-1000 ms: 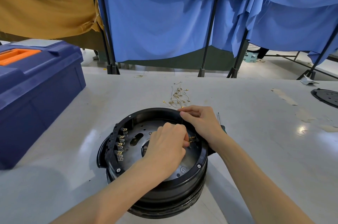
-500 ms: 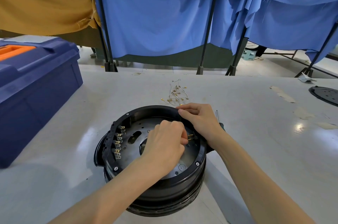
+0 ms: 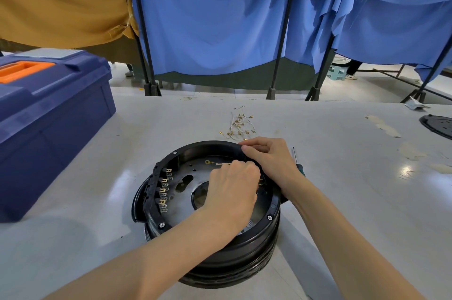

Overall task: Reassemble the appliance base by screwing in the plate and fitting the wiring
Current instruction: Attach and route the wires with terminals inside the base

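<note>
A round black appliance base [image 3: 244, 245] sits on a grey table [image 3: 354, 214], its metal plate [image 3: 181, 199] facing up. The left hand [image 3: 232, 192] reaches inside, fingers curled and pinching 1 white wire [image 3: 221, 164] with a ring terminal. The right hand [image 3: 271, 160] grips the base's far rim. Spare wires [image 3: 238, 125] lie just beyond, a screwdriver [image 3: 296, 157] is beside the right wrist, and a blue toolbox [image 3: 49, 116] stands at left.

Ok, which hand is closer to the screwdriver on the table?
Right. The right hand grips the base rim, screwdriver just beside its wrist. The left hand pinches a wire inside the base, farther away.
</note>
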